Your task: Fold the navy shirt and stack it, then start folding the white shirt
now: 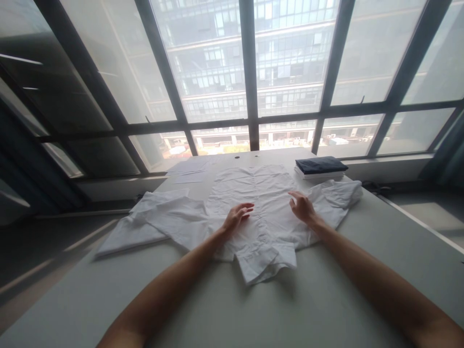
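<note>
A white shirt (250, 193) lies spread on the table with its collar (261, 263) toward me and its buttoned front facing up. One sleeve stretches left and the other right, both creased. My left hand (237, 216) is over the shirt's front, left of the button line, with fingers apart and nothing in them. Across the button line, my right hand (302, 205) is over the right half, its fingers also loosely spread and holding nothing. Whether either hand touches the cloth I cannot tell.
On the white table (253, 314), a dark folded garment (321, 165) tops a white stack (319, 175) at the back right. Paper sheets (190, 169) lie at the back left. Another white cloth (134, 232) lies by the left sleeve. Large windows (210, 63) stand beyond.
</note>
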`<state>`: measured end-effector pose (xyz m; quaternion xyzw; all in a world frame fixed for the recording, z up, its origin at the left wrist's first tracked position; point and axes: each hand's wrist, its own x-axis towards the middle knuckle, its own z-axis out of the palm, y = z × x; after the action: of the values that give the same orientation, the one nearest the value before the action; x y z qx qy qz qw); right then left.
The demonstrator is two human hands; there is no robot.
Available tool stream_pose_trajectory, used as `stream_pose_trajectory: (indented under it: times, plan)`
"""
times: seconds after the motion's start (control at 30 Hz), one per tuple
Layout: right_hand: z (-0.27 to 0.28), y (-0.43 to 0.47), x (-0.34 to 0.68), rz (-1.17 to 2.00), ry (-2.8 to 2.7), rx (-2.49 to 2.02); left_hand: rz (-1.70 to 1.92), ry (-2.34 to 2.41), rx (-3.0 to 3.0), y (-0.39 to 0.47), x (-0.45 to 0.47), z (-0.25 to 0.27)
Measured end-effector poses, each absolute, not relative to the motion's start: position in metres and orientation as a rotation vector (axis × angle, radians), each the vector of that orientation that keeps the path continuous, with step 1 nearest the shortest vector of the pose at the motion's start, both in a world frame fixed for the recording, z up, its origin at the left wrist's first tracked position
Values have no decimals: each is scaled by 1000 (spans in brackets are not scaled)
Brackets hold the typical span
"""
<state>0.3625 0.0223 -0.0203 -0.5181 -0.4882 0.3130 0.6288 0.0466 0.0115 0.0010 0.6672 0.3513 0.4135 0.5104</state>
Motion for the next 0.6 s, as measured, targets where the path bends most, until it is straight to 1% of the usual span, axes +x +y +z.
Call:
stream_pose_trajectory:
  times: [0.07,0.13,0.2,0.27,0.33,0.5,0.6]
  plan:
    - [-22,13,345,646,-1345,-1146,958,944,2051,7,51,-2]
    - [-25,5,326,601,-1545,-1112,776,1013,2419,3,54,-6]
    - [-31,-2,311,612,-1682,-1068,537,1047,2625,-1,55,-9]
    - [-36,-5,305,645,-1807,-1035,363,1067,2718,-3,56,-12]
    - [-40,-5,306,625,-1960,-1069,283,1078,2767,-3,57,-13]
    - [-35,-3,314,330,-2361,-1407,213,1114,2810,-1,56,-13]
    - [-31,-4,314,258,-2446,-1464,208,1123,2813,0,56,-14]
